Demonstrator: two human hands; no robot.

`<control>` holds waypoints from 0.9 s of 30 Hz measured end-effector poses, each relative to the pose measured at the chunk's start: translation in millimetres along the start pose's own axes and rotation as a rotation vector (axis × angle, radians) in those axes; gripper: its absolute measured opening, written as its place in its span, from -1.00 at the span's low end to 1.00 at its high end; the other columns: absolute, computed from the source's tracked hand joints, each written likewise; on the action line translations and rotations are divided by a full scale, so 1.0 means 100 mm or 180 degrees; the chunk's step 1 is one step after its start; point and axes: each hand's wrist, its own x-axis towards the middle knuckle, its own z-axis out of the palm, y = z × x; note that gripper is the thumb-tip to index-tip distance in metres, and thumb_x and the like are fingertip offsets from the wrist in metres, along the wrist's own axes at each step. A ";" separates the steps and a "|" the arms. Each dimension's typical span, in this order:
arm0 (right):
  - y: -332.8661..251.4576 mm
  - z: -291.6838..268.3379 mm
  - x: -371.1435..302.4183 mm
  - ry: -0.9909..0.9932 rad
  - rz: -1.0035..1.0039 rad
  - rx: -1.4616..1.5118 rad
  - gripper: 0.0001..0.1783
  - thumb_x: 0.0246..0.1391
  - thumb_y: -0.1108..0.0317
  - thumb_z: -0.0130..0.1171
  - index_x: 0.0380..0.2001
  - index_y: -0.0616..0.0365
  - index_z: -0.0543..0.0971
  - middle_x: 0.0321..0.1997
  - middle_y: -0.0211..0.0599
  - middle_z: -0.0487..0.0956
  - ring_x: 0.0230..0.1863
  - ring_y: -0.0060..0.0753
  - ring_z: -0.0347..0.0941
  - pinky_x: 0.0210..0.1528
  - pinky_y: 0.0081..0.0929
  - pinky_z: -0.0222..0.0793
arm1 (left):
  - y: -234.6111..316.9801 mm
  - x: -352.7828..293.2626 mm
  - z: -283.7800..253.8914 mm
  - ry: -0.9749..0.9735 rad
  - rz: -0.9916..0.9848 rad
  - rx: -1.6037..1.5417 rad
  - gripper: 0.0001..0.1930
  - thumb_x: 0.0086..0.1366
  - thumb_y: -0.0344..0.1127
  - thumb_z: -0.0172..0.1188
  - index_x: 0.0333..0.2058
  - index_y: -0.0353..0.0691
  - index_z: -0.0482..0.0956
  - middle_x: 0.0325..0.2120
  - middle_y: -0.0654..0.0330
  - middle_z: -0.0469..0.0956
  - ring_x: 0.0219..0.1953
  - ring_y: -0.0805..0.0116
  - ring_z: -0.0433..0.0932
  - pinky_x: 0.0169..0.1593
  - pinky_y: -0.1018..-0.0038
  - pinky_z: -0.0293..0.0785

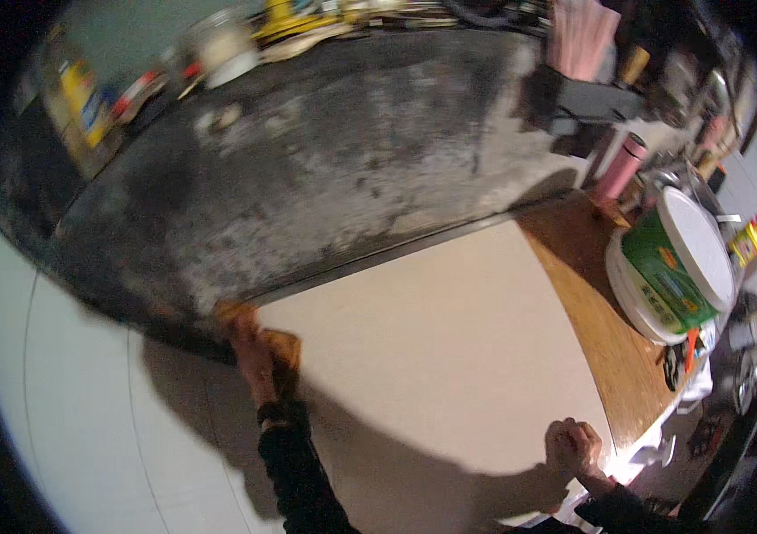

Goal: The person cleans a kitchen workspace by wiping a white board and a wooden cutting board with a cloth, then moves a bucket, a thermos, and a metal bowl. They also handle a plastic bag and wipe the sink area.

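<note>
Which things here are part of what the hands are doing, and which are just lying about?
In hand:
- pale board, gripped at two edges
- left hand at its far-left corner
- right hand on its near-right edge
- dark worktop the board lies against

Lying about:
- white-lidded green bucket
- pink bottle
- clutter on the back shelf

Clutter along top edge [307, 22] motion-blurred, items unreadable. Left hand [252, 351] fingertips hidden over board corner [234, 313]; grip unclear. Right hand [574, 448] curled at board's lower right edge [608, 427], palm side hidden. Both forearms cut by bottom edge. Small tools at right rim [752, 374] too dark, too small to identify.
</note>
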 end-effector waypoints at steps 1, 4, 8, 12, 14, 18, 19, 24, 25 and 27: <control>-0.01 0.00 0.01 0.0022 -0.0219 -0.0230 -0.82 -0.28 0.38 0.23 -0.53 0.10 0.46 -0.53 -0.26 0.42 -0.51 -0.18 0.39 -0.51 -0.31 0.32 | -0.05 -0.04 0.09 0.0000 0.0017 0.0213 -0.45 0.32 -0.03 -0.14 0.23 -0.03 0.06 0.23 0.09 0.06 0.19 0.08 0.17 0.14 0.19 0.20; -0.06 -0.03 0.04 -0.0016 -0.0520 -0.0395 -0.80 -0.31 0.33 0.24 -0.51 0.05 0.48 -0.47 -0.30 0.46 -0.47 -0.16 0.41 -0.48 -0.27 0.33 | -0.25 -0.11 0.26 0.0167 -0.0029 0.0876 -0.44 0.34 0.05 -0.25 0.25 -0.01 0.00 0.25 0.08 -0.01 0.23 0.06 0.09 0.18 0.17 0.14; -0.19 -0.08 0.12 0.0030 -0.0757 -0.0137 -0.79 -0.33 0.32 0.27 -0.53 0.02 0.46 -0.51 -0.31 0.43 -0.50 -0.18 0.39 -0.50 -0.28 0.31 | -0.28 -0.11 0.57 0.0783 0.0422 0.1961 -0.44 0.35 0.07 -0.29 0.23 -0.05 0.07 0.24 0.04 0.03 0.23 0.04 0.11 0.20 0.15 0.11; -0.30 -0.17 0.18 -0.0107 -0.0760 0.0102 -0.75 -0.29 0.30 0.26 -0.45 0.02 0.47 -0.42 -0.34 0.47 -0.46 -0.23 0.41 -0.45 -0.28 0.32 | 0.43 -0.24 0.96 0.0562 0.1291 0.0095 -0.44 0.33 0.11 -0.28 0.14 -0.12 0.27 0.19 -0.01 0.13 0.20 0.00 0.14 0.19 0.18 0.12; -0.29 -0.19 0.18 -0.0223 -0.0777 0.0222 -0.76 -0.27 0.30 0.26 -0.44 0.01 0.47 -0.35 -0.35 0.51 -0.42 -0.24 0.44 -0.44 -0.29 0.33 | 1.09 -0.31 1.16 0.0142 0.1395 0.0546 -0.48 0.31 -0.01 -0.20 0.20 -0.05 0.15 0.24 0.03 0.02 0.26 0.03 0.01 0.22 0.13 -0.02; -0.16 -0.14 0.13 -0.0275 -0.0889 0.0177 -0.66 -0.32 0.20 0.29 -0.37 0.02 0.52 -0.37 -0.37 0.48 -0.41 -0.26 0.44 -0.42 -0.31 0.37 | 2.49 -0.49 1.52 -0.0574 0.0425 0.0826 -0.36 0.22 -0.07 -0.04 0.24 -0.05 0.02 0.26 0.04 -0.06 0.26 0.03 -0.05 0.23 0.15 -0.13; -0.12 -0.13 0.12 -0.0394 -0.0868 0.0145 -0.66 -0.31 0.20 0.29 -0.37 0.01 0.52 -0.37 -0.37 0.48 -0.40 -0.26 0.43 -0.41 -0.32 0.37 | 2.73 -0.55 1.57 -0.0549 0.0209 0.0755 -0.35 0.21 -0.08 -0.02 0.24 -0.06 0.02 0.25 0.02 -0.05 0.25 0.02 -0.04 0.23 0.15 -0.13; -0.11 -0.14 0.09 -0.0552 -0.0800 0.0228 -0.69 -0.28 0.22 0.25 -0.36 0.00 0.53 -0.36 -0.37 0.46 -0.36 -0.27 0.41 -0.37 -0.33 0.35 | 3.52 -0.97 1.92 -0.0599 0.0869 0.0710 -0.36 0.20 -0.10 -0.03 0.23 -0.13 0.03 0.24 -0.03 -0.03 0.21 0.01 0.02 0.18 0.12 -0.07; -0.13 -0.17 0.11 -0.0567 -0.0785 0.0214 -0.70 -0.28 0.22 0.24 -0.37 0.00 0.53 -0.36 -0.37 0.46 -0.37 -0.28 0.40 -0.37 -0.33 0.34 | 3.66 -1.03 2.03 -0.0591 0.1071 0.0628 -0.37 0.20 -0.12 -0.04 0.22 -0.14 0.05 0.23 -0.04 -0.02 0.21 0.01 0.03 0.18 0.12 -0.06; -0.21 -0.23 0.16 -0.0521 -0.0743 0.0238 -0.77 -0.25 0.26 0.27 -0.43 0.01 0.52 -0.43 -0.38 0.44 -0.42 -0.29 0.40 -0.43 -0.35 0.33 | 3.99 -1.15 2.26 -0.0724 0.1251 0.0520 -0.38 0.19 -0.16 -0.01 0.21 -0.14 0.07 0.23 -0.05 -0.03 0.20 0.00 0.05 0.17 0.11 -0.05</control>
